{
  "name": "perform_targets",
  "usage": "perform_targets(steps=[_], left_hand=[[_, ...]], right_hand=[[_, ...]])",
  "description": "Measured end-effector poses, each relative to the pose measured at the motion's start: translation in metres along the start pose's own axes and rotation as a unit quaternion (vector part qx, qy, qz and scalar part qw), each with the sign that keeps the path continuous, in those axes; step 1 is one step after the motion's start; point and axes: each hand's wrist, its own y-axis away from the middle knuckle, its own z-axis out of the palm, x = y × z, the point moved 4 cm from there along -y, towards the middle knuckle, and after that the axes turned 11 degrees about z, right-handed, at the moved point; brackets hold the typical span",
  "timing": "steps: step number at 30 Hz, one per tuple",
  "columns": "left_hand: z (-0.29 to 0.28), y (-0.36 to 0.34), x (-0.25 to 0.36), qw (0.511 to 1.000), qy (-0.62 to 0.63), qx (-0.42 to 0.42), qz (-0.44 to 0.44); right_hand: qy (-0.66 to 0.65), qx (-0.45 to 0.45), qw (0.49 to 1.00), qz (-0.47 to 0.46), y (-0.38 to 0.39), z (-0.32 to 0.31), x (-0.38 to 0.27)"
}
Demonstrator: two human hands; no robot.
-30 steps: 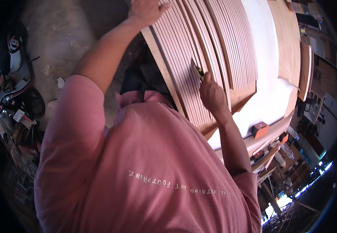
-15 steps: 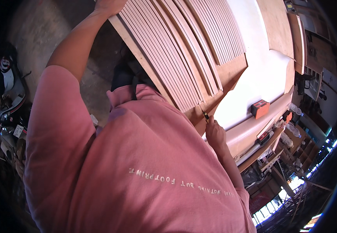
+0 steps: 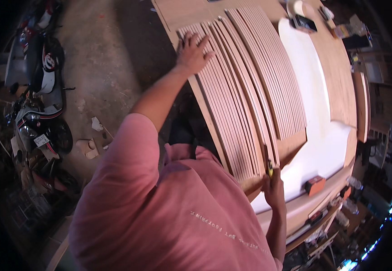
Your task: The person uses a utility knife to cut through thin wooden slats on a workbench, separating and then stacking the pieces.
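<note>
My left hand (image 3: 193, 53) lies flat with fingers spread on the far end of a grooved wooden slat panel (image 3: 232, 106). In my right hand (image 3: 274, 187) is a yellow and black utility knife (image 3: 270, 168), its dark tip pointing away from me over the near end of the narrow wooden strips (image 3: 252, 86). These strips lie lengthwise between the first panel and a second grooved slat panel (image 3: 279, 81). All rest on a brown wooden board. My fingers partly cover the knife's handle.
Right of the panels, a white sheet (image 3: 315, 153) covers part of the table. An orange and black box (image 3: 315, 185) stands near its edge. A dark phone-like device (image 3: 303, 23) lies at the far end. Motorcycles (image 3: 42, 113) stand on the floor at left.
The view has shifted, showing more of the table's far end. My left hand now lies open on the slat panel's far end. My right hand and the knife are now at the narrow strips' near end.
</note>
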Motion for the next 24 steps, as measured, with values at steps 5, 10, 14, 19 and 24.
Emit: perform_targets(steps=[5,10,14,19,24], left_hand=[[-0.013,0.004,-0.006,0.997,0.065,0.027,-0.038],[-0.019,0.006,-0.014,0.983,0.161,0.079,-0.032],[-0.034,0.009,-0.015,0.988,0.145,0.053,-0.024],[-0.035,0.01,-0.018,0.983,0.173,0.054,-0.037],[-0.033,0.009,-0.02,0.981,0.184,0.056,-0.04]], right_hand=[[-0.078,-0.016,0.988,-0.13,-0.128,0.043,-0.145],[-0.019,0.075,0.961,-0.265,-0.256,0.089,-0.271],[0.065,0.131,0.938,-0.314,-0.288,0.1,-0.349],[0.125,0.12,0.937,-0.303,-0.299,0.107,-0.377],[0.151,0.103,0.951,-0.25,-0.301,0.108,-0.382]])
